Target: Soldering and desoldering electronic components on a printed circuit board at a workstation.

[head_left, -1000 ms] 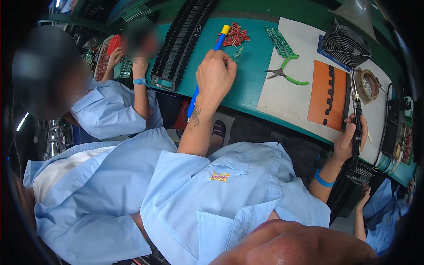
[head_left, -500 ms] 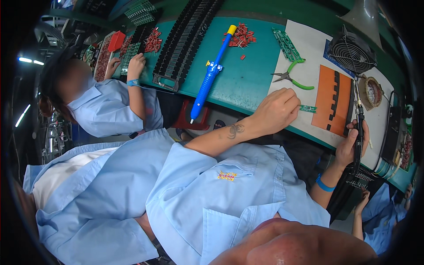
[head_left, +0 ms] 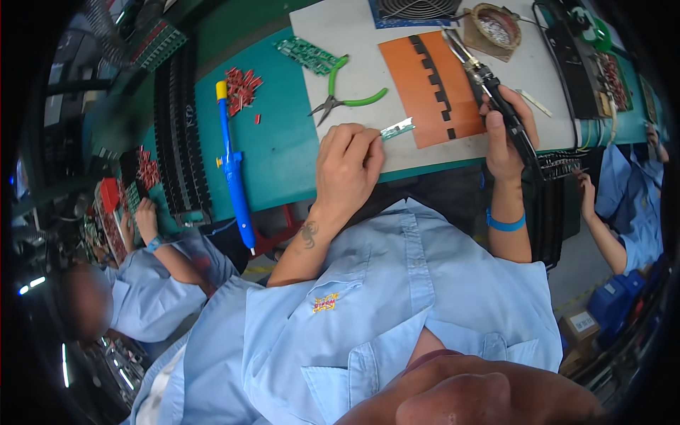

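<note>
Between the fingertips of my left hand (head_left: pixel 347 166) is a small, narrow green circuit board (head_left: pixel 398 128), pinched at one end. The board is just left of an orange sheet (head_left: pixel 439 92) with a black notched strip on it. My right hand (head_left: pixel 511 131) is closed around the black handle of a soldering iron (head_left: pixel 499 99). The iron's metal tip points up and away, over the far side of the orange sheet. Green-handled cutters (head_left: pixel 340 99) lie with their jaws apart, just beyond my left hand.
Farther back are green boards (head_left: pixel 306 55), a fan (head_left: pixel 418 8) and a round dish (head_left: pixel 496 28) with metallic bits. At left lie red components (head_left: pixel 242 91), a blue solder sucker (head_left: pixel 234 170) and a black rack (head_left: pixel 177 134). Co-workers sit left (head_left: pixel 156 283) and right (head_left: pixel 634 212).
My view has turned, so the bench sits farther left and higher in the picture. Both hands keep their grips, and the iron's tip is still between the fan and the dish.
</note>
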`<state>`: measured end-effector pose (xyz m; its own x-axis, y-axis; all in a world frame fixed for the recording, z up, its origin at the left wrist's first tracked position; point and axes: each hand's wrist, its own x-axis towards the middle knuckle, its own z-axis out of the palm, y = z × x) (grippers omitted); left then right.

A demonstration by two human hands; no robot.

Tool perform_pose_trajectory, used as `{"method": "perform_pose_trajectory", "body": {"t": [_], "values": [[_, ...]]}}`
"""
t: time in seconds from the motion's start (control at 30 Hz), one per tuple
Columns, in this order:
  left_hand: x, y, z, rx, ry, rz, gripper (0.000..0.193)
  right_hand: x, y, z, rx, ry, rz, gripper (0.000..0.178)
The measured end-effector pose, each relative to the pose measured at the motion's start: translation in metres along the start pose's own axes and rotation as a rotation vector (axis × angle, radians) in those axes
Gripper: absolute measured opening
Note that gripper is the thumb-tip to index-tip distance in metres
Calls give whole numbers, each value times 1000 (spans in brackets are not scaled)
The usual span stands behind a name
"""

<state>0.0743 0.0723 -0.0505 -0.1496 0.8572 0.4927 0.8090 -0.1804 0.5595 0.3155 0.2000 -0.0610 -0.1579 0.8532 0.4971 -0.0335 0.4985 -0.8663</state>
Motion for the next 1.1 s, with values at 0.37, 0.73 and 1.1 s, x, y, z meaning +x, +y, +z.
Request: {"method": "perform_pose_trajectory", "body": {"t": [0.37,0.73,1.1], "values": [[7,8,-1,-37,-13,-3,15,1,0,2,-17,48,-16,38],[31,24,10,-73,-101,71,10,-7,17,-6,4,230,108,38],[9,10,-1,-121,39,-19,11,-6,24,-7,139,84,12,39]]}}
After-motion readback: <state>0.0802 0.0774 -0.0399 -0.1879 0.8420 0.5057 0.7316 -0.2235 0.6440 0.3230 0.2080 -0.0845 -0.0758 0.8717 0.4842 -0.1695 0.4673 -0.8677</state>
